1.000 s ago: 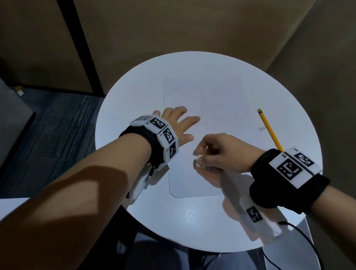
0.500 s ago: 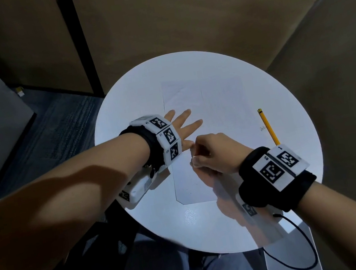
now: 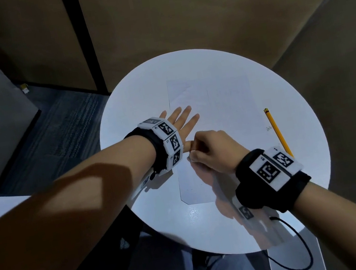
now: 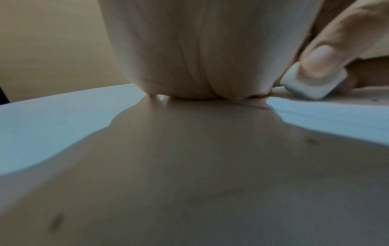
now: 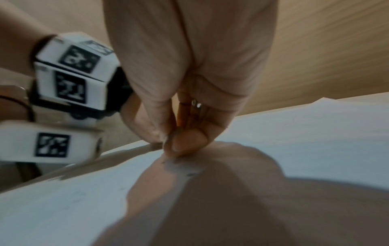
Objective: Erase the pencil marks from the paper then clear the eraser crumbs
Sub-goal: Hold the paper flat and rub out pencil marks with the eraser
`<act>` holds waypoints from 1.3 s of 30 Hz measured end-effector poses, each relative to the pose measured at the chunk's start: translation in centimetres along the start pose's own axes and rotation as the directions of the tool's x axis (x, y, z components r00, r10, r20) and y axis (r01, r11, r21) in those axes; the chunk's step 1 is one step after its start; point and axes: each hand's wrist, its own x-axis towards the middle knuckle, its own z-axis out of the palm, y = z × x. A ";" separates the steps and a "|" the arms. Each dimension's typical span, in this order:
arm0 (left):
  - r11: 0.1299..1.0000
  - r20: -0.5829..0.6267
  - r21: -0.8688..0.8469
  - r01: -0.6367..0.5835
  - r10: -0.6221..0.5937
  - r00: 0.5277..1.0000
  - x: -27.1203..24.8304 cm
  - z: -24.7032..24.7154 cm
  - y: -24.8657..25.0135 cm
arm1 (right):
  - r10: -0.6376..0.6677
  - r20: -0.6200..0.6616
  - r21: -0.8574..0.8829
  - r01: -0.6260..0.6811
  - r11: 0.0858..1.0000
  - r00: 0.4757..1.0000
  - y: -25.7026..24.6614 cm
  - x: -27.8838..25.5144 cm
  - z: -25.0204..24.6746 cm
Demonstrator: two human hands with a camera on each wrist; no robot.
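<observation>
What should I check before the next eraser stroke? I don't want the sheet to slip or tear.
1. Paper held down: ok; the left hand lies flat, fingers spread, on its left edge.
2. Eraser gripped: ok; the right hand pinches it, one corner on the sheet.
3. Hands apart: not ok; the right hand sits right beside the left thumb.
4. Pencil clear of the stroke: ok; it lies on the table, right of the sheet.
5. Pencil marks left under the eraser: cannot tell; only a few dark specks show nearby.
6. Sheet flat, untorn: cannot tell.
</observation>
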 end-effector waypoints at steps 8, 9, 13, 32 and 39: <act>1.000 -0.016 -0.005 -0.007 0.007 1.000 -0.1 0.0 -0.1 | 0.012 0.019 0.041 -0.013 0.999 1.000 0.1 -0.2 0.4; 1.000 -0.017 -0.003 -0.007 0.007 1.000 -0.1 0.0 0.0 | 0.030 -0.031 0.039 -0.029 0.999 0.999 0.0 0.0 0.6; 0.999 -0.010 -0.028 -0.016 0.015 1.000 -0.2 -0.1 0.0 | -0.061 0.081 -0.022 0.063 0.998 0.995 -0.4 -1.3 1.2; 1.000 -0.024 0.001 -0.018 0.018 1.000 0.0 0.2 -0.2 | -0.094 0.010 -0.034 0.094 0.995 0.996 -0.1 -0.8 1.6; 1.000 -0.008 0.008 -0.010 0.010 1.000 -0.2 -0.3 0.0 | -0.019 -0.049 0.008 0.019 1.000 0.999 0.0 0.4 0.7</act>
